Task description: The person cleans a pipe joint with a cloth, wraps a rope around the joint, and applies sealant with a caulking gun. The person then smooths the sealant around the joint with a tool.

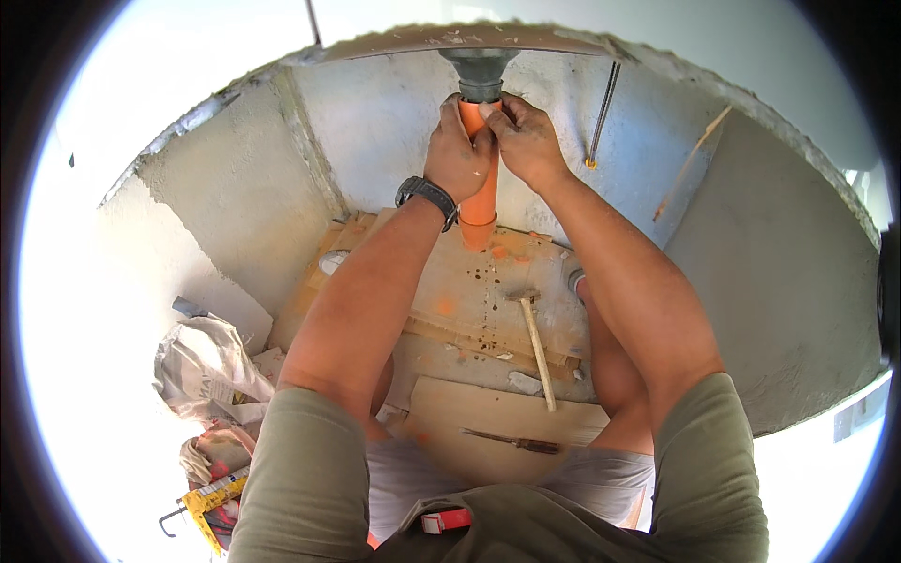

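Head view: gripped orange pipe [480, 202] with left hand [457, 155], closed around its upper part. Held same pipe near its top with right hand [528, 145], with thumb pressed on near side and fingers curled behind. Had pipe roughly upright, directly under grey fitting [480, 70], with top end meeting fitting's lower collar; could not tell depth of any insertion. Could not tell either about contact between pipe's lower end and cardboard [446, 277] below. Wore black watch [427, 199] on left wrist. Showed fitting beneath rough-edged slab [549, 38], plus thin rod [603, 113] with yellow tip by back wall [375, 131], right of pipe. Had hammer [536, 352] lying between legs, with head pointing away and handle toward body. Had screwdriver [516, 441] nearer body, with blade to left. Showed dark spots on cardboard. Had crumpled bag [211, 366] at far left, with yellow caulking gun [216, 493] nearer body, below bag in view.
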`<state>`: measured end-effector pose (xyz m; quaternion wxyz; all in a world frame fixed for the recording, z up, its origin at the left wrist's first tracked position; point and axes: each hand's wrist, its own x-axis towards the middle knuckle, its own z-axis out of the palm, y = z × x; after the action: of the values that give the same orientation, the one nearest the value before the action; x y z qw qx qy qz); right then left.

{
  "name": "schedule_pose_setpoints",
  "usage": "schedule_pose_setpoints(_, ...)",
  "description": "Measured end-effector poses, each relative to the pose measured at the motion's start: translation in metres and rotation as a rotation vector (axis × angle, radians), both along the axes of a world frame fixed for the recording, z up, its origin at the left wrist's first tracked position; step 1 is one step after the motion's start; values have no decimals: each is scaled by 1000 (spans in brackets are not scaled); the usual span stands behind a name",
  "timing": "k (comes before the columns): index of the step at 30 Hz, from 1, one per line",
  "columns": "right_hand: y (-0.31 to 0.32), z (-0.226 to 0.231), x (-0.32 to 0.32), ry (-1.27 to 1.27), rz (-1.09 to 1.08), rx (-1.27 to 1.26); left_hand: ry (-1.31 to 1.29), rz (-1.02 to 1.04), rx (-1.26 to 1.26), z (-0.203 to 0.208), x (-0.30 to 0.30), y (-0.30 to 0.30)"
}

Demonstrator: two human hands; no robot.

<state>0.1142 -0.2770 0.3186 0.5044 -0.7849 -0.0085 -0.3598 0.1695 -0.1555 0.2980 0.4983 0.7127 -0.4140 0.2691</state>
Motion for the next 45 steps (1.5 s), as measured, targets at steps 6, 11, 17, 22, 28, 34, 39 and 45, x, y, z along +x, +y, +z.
schedule_pose_setpoints(6,-6,2,-2,24,126,-6,-8,-18,20,1,0,4)
schedule_pose_setpoints(11,-10,-5,-4,-28,180,85,-31,-74,-24,0,4,0)
schedule_pose_setpoints(17,-22,-35,-30,125,197,121,147,-156,-81,-2,1,-1)
schedule_pose_setpoints(22,-31,-71,-44,225,108,153,139,-96,-40,0,-6,0)
schedule_pose_setpoints(28,-47,-131,-69,328,146,35,221,-126,-23,-4,-4,3)
schedule_pose_setpoints(34,-62,-213,-128,644,147,245,319,-144,-31,-20,-2,10)
schedule_pose_setpoints(39,-59,-299,-174,514,-53,420,462,-147,-55,-59,-30,40)
schedule_pose_setpoints(45,-65,-366,-219,800,-163,614,658,-111,51,-133,-98,104)
